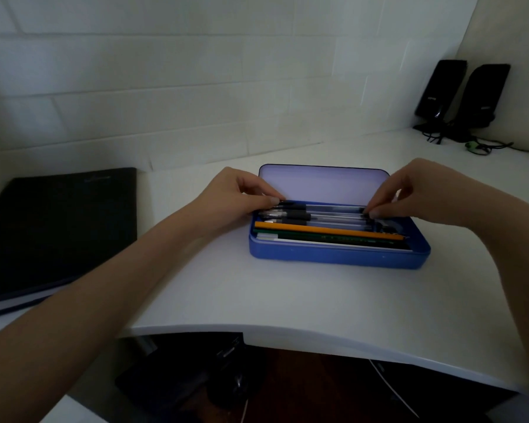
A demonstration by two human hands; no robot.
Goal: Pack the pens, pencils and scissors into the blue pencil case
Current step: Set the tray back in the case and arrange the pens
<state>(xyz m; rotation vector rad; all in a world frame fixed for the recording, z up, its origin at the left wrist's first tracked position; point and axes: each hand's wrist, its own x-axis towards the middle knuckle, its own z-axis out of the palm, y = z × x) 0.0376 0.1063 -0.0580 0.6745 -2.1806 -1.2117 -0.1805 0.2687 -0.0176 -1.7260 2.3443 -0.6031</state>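
The blue pencil case (336, 256) lies open on the white desk, its pale lid (322, 184) tilted up at the back. Inside lie several clear pens with black grips (318, 216), an orange pencil (327, 231) and a dark green pencil (333, 238) along the front. A dark shape at the case's right end may be the scissors; I cannot tell. My left hand (229, 196) pinches the left end of the rearmost pen (327, 208). My right hand (422, 193) pinches its right end.
A black notebook (58, 227) lies at the left of the desk. Two black speakers (461, 96) with cables stand at the back right corner. The desk's curved front edge (287, 329) runs just below the case, with dark floor beneath.
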